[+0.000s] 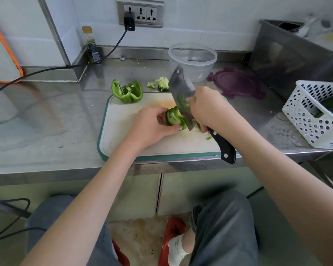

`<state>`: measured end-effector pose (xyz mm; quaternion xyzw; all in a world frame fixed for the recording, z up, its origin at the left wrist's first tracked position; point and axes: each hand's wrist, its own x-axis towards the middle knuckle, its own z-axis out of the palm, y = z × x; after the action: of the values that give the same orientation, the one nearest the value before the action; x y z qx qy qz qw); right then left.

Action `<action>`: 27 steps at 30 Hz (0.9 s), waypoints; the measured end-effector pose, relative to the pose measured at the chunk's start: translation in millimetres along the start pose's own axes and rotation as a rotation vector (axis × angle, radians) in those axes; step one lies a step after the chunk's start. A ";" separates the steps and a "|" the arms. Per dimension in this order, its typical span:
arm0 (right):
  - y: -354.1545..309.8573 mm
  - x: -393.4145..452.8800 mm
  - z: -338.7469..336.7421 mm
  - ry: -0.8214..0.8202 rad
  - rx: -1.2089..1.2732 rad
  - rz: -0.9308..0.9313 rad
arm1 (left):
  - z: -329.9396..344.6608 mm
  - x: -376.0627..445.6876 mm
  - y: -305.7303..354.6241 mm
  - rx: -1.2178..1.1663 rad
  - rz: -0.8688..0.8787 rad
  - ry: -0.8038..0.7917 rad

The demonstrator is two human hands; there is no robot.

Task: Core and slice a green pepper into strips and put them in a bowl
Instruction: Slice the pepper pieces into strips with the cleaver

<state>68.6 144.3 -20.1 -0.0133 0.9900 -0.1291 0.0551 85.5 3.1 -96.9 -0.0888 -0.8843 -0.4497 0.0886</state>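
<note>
Head view: board [123, 112] flush with counter edge.
Left hand [152, 125]: fingers clamped on pepper [173, 117].
Right hand [208, 108]: fingers wrapped round knife [183, 93].
Room: bare counter left of board.

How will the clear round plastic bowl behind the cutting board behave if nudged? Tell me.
The clear round plastic bowl looks empty and thin-walled, so probably light. On the smooth steel counter it would likely slide rather than tip, given its wide base.

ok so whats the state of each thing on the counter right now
pepper piece: held on the board, being sliced
other pepper half: uncut, at the board's far edge
cleaver: gripped, edge down by the held piece
clear bowl: upright, empty
purple lid: off, flat on the counter
pepper core: removed, behind the board
left hand: gripping pepper
right hand: gripping cleaver
</note>
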 end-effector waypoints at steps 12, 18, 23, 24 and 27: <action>2.8 -1.6 3.8 0.015 0.114 -0.016 | 1.9 2.2 -2.3 0.013 -0.016 -0.014; -0.1 0.5 6.3 0.001 0.139 -0.019 | 2.4 4.5 -4.9 0.026 -0.022 -0.019; 1.8 -0.8 21.2 0.042 0.153 -0.096 | 3.1 4.8 -5.3 -0.002 -0.033 -0.028; 1.8 -0.9 21.4 0.039 0.167 -0.090 | 3.3 4.7 -5.2 0.004 -0.036 -0.029; 2.8 -0.2 20.6 0.046 0.146 -0.094 | 2.3 4.6 -5.0 0.029 -0.021 -0.032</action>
<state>71.0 141.8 -40.6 -0.0529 0.9772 -0.2038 0.0272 79.7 2.4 -101.1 -0.0854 -0.8929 -0.4365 0.0707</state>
